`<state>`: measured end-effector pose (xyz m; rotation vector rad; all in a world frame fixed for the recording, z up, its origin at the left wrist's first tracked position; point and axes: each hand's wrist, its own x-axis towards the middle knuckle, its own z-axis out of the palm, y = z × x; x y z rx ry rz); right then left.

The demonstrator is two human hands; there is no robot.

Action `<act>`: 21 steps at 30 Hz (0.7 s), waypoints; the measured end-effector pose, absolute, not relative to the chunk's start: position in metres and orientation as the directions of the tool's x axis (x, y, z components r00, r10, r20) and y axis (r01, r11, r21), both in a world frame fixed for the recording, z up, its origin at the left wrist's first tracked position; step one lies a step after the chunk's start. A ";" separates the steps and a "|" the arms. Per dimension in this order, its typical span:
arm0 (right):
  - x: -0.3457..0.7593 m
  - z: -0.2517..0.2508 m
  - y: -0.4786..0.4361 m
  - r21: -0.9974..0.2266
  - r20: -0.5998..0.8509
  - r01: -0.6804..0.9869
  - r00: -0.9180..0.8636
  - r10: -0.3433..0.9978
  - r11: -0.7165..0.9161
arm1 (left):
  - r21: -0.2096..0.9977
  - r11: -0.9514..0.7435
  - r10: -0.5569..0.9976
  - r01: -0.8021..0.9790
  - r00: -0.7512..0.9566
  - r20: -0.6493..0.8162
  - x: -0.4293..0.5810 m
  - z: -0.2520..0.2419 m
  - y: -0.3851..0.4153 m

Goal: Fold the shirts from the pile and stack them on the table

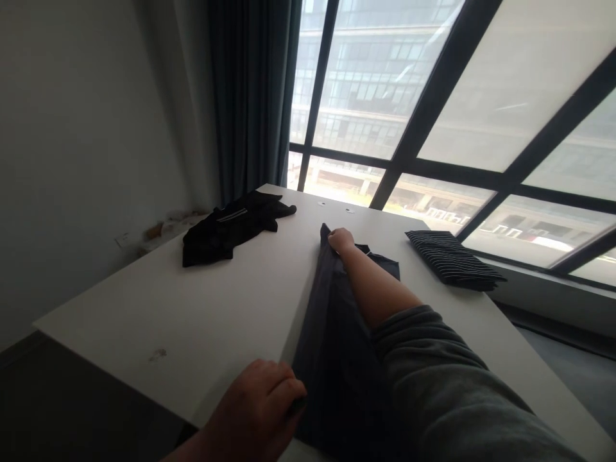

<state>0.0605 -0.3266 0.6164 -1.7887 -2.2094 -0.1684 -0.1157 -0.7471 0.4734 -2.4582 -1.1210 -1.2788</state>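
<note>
A dark navy garment [332, 346] lies lengthwise on the white table, stretched between my two hands. At its near left edge my left hand [262, 401] is closed, with a bit of dark cloth showing between thumb and fingers. Reaching forward, my right hand [341, 239] pinches the far left corner, and a small tip of cloth sticks out past the fingers. A small white detail shows at the far edge, right of that hand. My right forearm and its grey sleeve cover part of the garment's right side, so its full shape is hidden.
The white table [231, 321] has its edges at left and right. A rumpled black garment [231, 224] with white stripes lies at the back left. A folded black-and-white striped cloth [452, 260] rests at the right edge. Behind stand a dark curtain [248, 96] and large windows.
</note>
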 end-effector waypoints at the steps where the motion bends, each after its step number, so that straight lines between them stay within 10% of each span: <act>1: 0.074 0.616 -0.330 -0.100 0.296 0.973 -0.170 0.940 0.207 | 0.163 -0.727 0.549 0.667 0.423 0.721 -0.107 0.476 -0.746; 8: 0.121 0.573 -0.353 -0.110 0.257 0.981 -0.127 0.958 0.159 | 0.082 -0.798 0.579 0.596 0.724 0.374 -0.060 0.464 -0.720; 21: 0.088 0.549 -0.302 -0.049 0.156 0.939 -0.329 0.931 0.340 | 0.057 -0.680 0.692 0.731 0.614 0.380 -0.080 0.404 -0.677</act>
